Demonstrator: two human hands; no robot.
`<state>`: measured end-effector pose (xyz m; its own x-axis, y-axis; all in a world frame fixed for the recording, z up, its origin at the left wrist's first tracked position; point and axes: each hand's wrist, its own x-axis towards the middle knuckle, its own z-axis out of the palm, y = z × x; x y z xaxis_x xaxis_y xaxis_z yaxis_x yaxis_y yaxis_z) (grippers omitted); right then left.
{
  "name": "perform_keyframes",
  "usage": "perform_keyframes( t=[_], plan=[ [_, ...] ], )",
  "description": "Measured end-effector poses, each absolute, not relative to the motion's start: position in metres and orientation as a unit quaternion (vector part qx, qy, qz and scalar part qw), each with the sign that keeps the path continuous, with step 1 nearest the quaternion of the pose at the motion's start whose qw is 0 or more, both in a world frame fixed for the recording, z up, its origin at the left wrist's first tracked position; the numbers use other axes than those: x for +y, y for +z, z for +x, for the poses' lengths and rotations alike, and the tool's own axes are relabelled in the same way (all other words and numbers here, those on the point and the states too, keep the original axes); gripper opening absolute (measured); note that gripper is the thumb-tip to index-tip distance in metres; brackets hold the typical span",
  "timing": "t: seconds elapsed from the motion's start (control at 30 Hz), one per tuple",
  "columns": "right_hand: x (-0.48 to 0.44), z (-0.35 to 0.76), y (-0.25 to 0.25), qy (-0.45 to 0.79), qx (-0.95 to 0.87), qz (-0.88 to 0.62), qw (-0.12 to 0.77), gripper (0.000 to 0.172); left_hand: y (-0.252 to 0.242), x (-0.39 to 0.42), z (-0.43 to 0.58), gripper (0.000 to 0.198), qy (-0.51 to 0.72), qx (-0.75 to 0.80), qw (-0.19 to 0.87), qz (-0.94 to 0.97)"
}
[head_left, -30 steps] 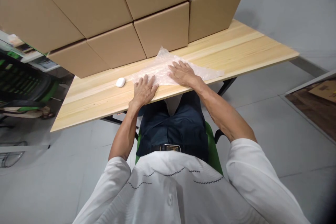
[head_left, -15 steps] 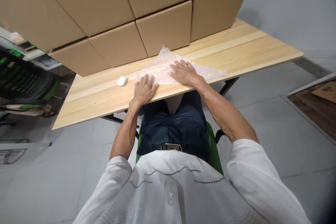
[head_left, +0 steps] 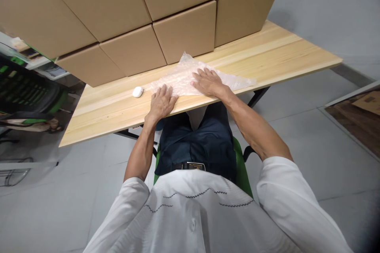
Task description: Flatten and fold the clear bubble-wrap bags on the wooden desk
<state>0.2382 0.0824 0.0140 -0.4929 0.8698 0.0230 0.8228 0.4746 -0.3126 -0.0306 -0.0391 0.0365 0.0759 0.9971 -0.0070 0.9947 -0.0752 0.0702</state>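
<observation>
Pale wooden tabletop (head_left: 285, 53) bearing stacked cardboard boxes (head_left: 185, 31): one translucent plastic sheet (head_left: 184, 79) near the front edge, left hand (head_left: 162, 102) at its left end, right hand (head_left: 209, 83) across it, both palm-down, fingers parted, seemingly keeping it flat.

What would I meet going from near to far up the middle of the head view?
White buttoned shirt, black belt, dark blue trousers, near edge of pale wooden tabletop, crumpled translucent plastic sheet, stacked brown cardboard boxes.
</observation>
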Motion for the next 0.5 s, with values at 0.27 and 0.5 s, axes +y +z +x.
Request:
perform_keyframes(
  t=[0.27,0.5],
  plan=[
    [0.080,0.240,0.015,0.130,-0.855,-0.494,0.093,0.089,0.043,-0.043,-0.023,0.076,-0.005,0.691,0.021,0.723],
    [0.073,0.237,0.025,0.133,-0.847,-0.511,0.061,0.089,0.033,-0.039,-0.031,0.076,0.022,0.688,0.024,0.725]
  ],
)
